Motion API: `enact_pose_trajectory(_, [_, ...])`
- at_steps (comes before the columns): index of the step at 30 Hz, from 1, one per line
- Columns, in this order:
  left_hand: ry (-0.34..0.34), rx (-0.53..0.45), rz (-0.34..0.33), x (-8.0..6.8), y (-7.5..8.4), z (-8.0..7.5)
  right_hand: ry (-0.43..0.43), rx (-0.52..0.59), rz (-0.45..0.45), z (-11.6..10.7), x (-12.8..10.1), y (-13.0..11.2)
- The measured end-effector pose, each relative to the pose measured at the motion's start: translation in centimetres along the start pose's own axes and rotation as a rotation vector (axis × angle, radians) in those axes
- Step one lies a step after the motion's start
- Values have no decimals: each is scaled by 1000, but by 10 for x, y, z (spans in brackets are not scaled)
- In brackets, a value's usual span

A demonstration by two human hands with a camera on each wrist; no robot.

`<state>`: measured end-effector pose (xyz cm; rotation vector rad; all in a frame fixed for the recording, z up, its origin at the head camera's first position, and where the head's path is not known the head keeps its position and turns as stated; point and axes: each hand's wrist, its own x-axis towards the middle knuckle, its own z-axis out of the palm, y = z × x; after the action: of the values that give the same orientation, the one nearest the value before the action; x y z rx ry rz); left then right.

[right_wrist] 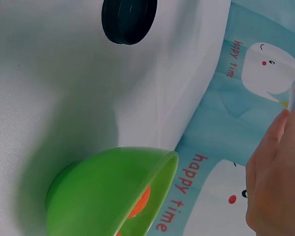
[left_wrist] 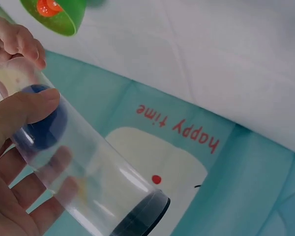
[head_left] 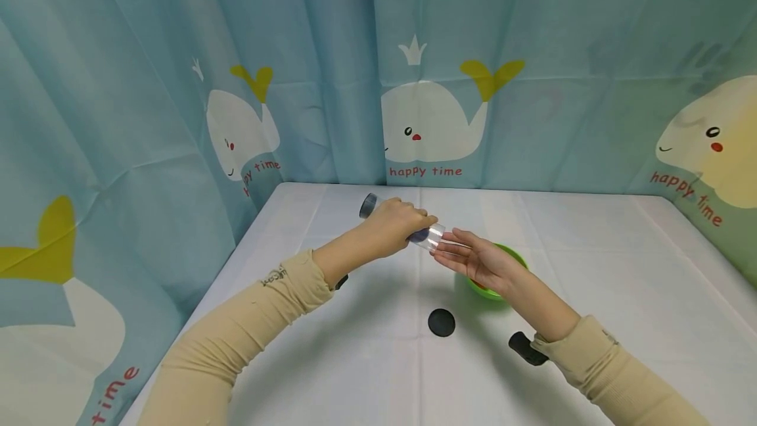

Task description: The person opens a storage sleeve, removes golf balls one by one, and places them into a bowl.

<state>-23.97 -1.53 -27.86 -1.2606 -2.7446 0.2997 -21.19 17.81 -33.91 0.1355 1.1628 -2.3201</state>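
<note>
My left hand (head_left: 395, 223) grips a clear plastic tube (left_wrist: 105, 164) with a dark cap (left_wrist: 142, 216) on its far end. Inside the tube is a dark blue ball (left_wrist: 45, 120), close to the uncapped end, with the thumb lying over it in the left wrist view. The tube slants down to the right in the head view. At its lower end is my right hand (head_left: 481, 263), fingers extended with the tips right at the tube's mouth. Behind and below that hand stands a green bowl (right_wrist: 96, 191) with orange balls (left_wrist: 49, 7) in it, partly hidden.
A round black lid (head_left: 441, 323) lies on the white-covered table in front of the bowl. A small black object (head_left: 526, 348) shows beside the right sleeve, and another dark piece (head_left: 341, 282) by the left sleeve. A blue whale-print curtain (head_left: 331, 117) hangs along the table's back and sides.
</note>
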Motion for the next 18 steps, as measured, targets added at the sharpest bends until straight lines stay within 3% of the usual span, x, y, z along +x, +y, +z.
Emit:
enact_pose_trajectory(9, [-35,28,-17,1,-1,-3,9,-6,-12,2,2,2])
enact_pose_trajectory(18, [-8,-12,-40,0,-4,-5,-19,-20,-32,4,2,-1])
